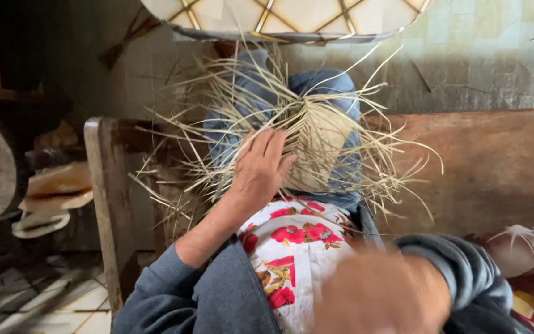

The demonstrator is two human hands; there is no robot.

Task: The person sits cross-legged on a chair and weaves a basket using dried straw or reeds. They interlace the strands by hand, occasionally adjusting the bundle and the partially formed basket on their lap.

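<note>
Straw weave [319, 139] on lap; left hand [259, 170] flat on it.

Woven piece [316, 139]: dry straw or palm fibre, pale tan, matt, tight plaited centre, loose stiff strands fraying out all round. Left hand [258, 170] lies flat on it, bare skin. Right hand [381, 297] too blurred to read surface. Sleeves [217, 297]: grey knit cloth, soft, matt. Apron [292, 253]: white cotton-like cloth, red floral print, matt. Trousers [335, 83]: blue denim, coarse weave. Bench [489, 164]: bare wood, worn, rough, dull brown; its end board [103, 198] is weathered and scuffed. Hat brim [292, 15] at top: woven pale fibre, smooth, slight sheen. Floor tiles [63, 303]: glazed, faint gloss, dirty. Stacked hats [54, 198]: pale straw, matt.
</note>
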